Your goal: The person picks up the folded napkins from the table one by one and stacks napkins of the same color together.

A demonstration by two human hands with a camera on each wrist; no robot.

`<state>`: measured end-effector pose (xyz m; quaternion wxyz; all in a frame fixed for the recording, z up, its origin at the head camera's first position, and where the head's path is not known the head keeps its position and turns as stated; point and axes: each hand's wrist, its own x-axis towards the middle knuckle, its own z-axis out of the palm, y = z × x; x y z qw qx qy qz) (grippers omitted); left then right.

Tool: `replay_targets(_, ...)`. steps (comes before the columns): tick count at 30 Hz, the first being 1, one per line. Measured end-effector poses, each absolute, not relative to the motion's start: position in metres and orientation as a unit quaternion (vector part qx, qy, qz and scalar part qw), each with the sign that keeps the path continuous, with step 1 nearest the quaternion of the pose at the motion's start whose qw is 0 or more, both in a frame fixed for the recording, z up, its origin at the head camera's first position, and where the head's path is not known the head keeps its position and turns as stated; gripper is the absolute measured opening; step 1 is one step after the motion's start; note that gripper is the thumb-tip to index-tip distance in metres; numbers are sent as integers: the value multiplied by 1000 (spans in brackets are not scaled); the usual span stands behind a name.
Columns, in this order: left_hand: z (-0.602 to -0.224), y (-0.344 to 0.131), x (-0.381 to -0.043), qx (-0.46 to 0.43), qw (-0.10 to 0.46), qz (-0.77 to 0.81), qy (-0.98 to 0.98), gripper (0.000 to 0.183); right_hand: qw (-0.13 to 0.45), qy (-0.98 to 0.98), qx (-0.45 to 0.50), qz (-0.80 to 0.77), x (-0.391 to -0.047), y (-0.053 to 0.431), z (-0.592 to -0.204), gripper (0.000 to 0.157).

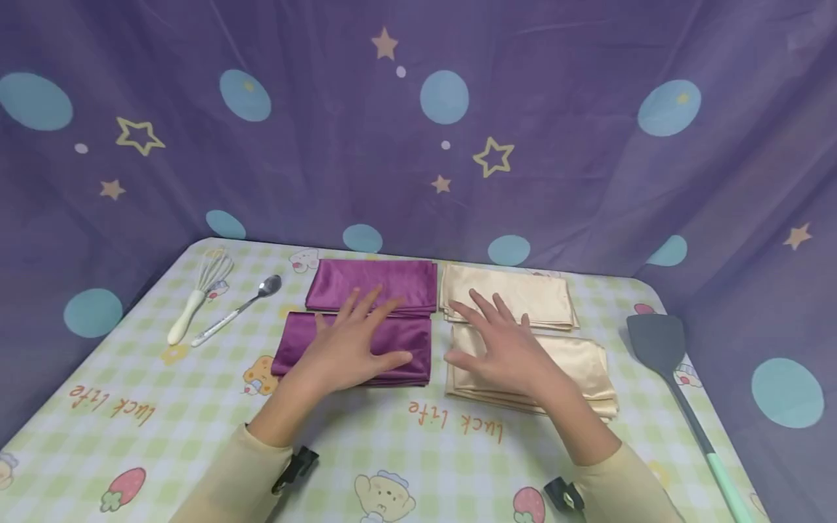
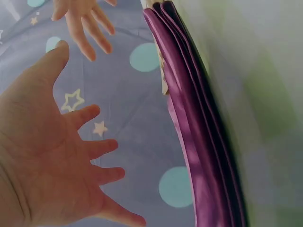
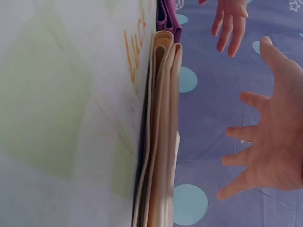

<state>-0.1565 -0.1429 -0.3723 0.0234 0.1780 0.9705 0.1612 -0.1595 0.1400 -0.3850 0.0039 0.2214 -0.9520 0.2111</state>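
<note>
1. The left hand [image 1: 349, 349] is open, with its fingers spread wide and nothing in it
2. The near purple cloth [image 1: 413, 334] is right under the left hand, folded flat, with its long side going from side to side, across the way the fingers point. The left wrist view shows a gap, so the hand is over it and not touching
3. The far purple cloth [image 1: 373, 274] is just past the left hand's palm, under its fingertips, and lies the same way
4. The right hand [image 1: 506, 352] is open too, fingers spread, holding nothing
5. The near cream cloth [image 1: 575, 363] is under the right hand and sticks out more on that hand's right side. It is long from side to side, and the right wrist view shows a gap here too
6. The far cream cloth [image 1: 543, 294] is ahead of the right hand's palm, under its fingertips
7. So the left hand is nearer to both purple ones, the right hand is nearer to both cream ones, and the thumbs point at each other
8. On the worktop [image 1: 366, 439], the spoon [image 1: 237, 312] and the whisk [image 1: 197, 296] lie left of the left hand, and the spatula [image 1: 688, 410] lies well to the right of the right hand
</note>
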Motion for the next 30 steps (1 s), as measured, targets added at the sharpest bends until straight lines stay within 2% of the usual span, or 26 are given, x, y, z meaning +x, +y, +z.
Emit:
replay_targets(8, -378, -165, -160, 164, 18, 172, 971, 90, 11, -938, 252, 240, -169, 129, -389, 77)
replay_targets(16, -383, -190, -167, 170, -3, 208, 963, 83, -7, -910, 267, 316, -182, 118, -390, 70)
replay_targets(23, -389, -209, -175, 181, -39, 258, 948, 77, -58, -884, 260, 385, -193, 110, -394, 66)
replay_targets(30, -397, -231, -182, 163, -42, 306, 937, 71, -95, -871, 250, 412, -200, 103, -398, 67)
